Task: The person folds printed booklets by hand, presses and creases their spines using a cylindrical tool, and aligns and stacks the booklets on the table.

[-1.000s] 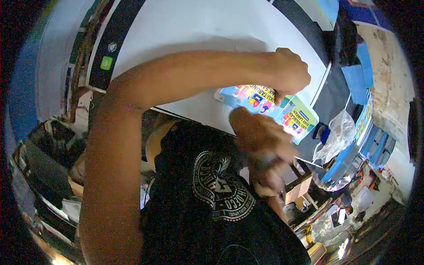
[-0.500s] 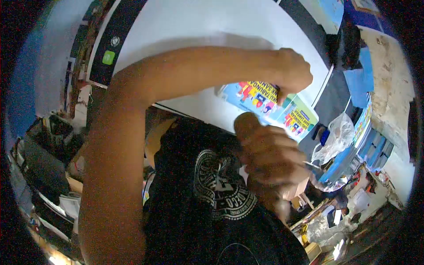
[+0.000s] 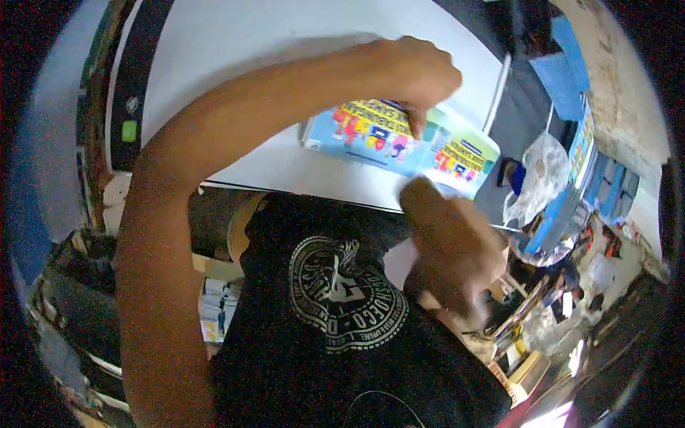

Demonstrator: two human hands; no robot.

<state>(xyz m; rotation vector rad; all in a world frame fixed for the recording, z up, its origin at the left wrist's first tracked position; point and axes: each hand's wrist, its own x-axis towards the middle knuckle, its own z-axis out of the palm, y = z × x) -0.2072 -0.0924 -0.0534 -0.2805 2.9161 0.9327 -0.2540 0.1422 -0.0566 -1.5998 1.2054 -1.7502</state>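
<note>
My left hand (image 3: 421, 77) is closed, its arm bent across the white board (image 3: 307, 165). Its thumb lies over a light blue printed sheet (image 3: 364, 146) with yellow lettering and cartoon figures; what its curled fingers hold is hidden. A matching printed piece (image 3: 462, 158) in green and blue adjoins that sheet on the right. Below the board's front edge, my right hand (image 3: 457, 250) is near the black shirt, thumb side toward the printed pieces. Motion smears its fingers, so I cannot make out anything in it.
A crumpled clear plastic bag (image 3: 539, 175) lies right of the board, near blue stacked material (image 3: 606, 185). Blue sheets (image 3: 560, 82) stand behind it. A wooden shelf with clutter is at lower right, and a dark bag (image 3: 78, 285) is at far left.
The view has shifted, so the board, printed pieces and my left hand appear farther left and higher. My right hand is now farther from the printed pieces, still blurred.
</note>
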